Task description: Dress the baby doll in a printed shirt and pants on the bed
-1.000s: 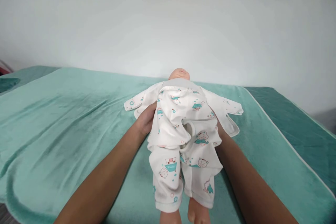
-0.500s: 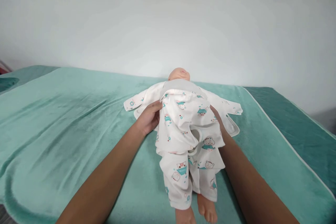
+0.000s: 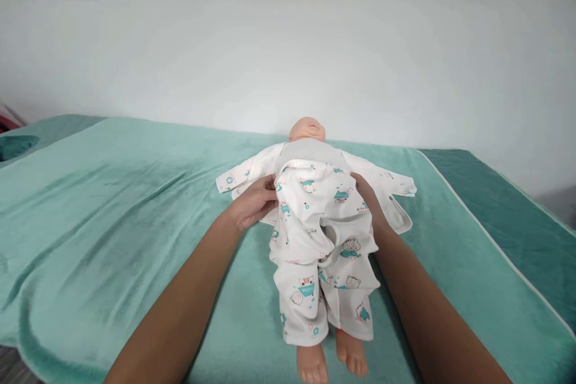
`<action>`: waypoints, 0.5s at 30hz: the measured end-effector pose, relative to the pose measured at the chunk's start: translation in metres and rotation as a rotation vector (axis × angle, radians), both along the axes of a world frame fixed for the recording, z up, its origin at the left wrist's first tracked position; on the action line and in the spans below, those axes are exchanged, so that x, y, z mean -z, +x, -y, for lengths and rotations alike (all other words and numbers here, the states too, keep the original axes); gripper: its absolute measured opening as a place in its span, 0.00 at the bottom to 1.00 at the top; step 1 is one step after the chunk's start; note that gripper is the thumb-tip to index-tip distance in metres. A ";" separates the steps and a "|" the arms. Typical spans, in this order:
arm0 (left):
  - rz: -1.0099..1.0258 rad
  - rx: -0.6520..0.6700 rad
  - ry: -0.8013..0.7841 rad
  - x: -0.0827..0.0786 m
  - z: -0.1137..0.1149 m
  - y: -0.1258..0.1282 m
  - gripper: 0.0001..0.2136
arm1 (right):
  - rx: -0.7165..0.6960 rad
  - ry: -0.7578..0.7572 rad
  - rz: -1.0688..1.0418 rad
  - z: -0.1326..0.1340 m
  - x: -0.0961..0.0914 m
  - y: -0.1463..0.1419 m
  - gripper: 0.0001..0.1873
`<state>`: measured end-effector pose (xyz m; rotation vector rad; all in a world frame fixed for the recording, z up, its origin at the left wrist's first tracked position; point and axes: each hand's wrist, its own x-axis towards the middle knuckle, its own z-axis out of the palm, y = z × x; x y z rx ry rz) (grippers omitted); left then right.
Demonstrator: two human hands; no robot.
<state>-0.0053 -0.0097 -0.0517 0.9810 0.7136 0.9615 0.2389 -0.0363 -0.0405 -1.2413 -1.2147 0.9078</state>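
A baby doll [image 3: 308, 128] lies on its back, head toward the wall, in a white long-sleeved baby top [image 3: 263, 162] and printed white baby pants [image 3: 310, 198]. My left hand [image 3: 254, 200] pinches the side of the pants at the waist, its fingertips partly behind the fabric. Across from it, my right hand [image 3: 368, 193] is closed at the other side of the waistband, with most of its fingers hidden. The pants reach up to the doll's belly and bunch at the crotch and knees. Both bare doll feet [image 3: 311, 365] stick out of the leg openings.
A light green plush blanket [image 3: 135, 204] with wrinkles covers the surface under the doll. Darker green cloth [image 3: 508, 204] shows along the right side. A white wall [image 3: 288, 60] rises just behind the doll's head.
Both hands have shifted slightly at the waist of the pants, the right one a little up and inward. The lower legs and feet have moved slightly, and more of the feet shows.
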 end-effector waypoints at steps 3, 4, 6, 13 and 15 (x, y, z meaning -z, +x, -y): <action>-0.016 -0.034 -0.024 0.000 0.000 -0.003 0.21 | -0.003 -0.066 -0.005 0.004 -0.012 -0.004 0.13; -0.014 -0.034 -0.019 0.000 0.000 -0.003 0.22 | -0.029 -0.072 0.001 0.006 -0.016 -0.004 0.13; -0.009 -0.002 0.003 0.000 0.000 -0.004 0.24 | -0.084 -0.080 0.003 0.008 -0.021 -0.006 0.14; -0.007 0.056 0.033 0.000 -0.001 -0.006 0.30 | -0.186 -0.127 -0.092 0.006 -0.023 -0.007 0.17; -0.008 0.042 0.031 0.000 -0.001 -0.006 0.30 | -0.181 -0.128 -0.146 0.005 -0.019 -0.008 0.20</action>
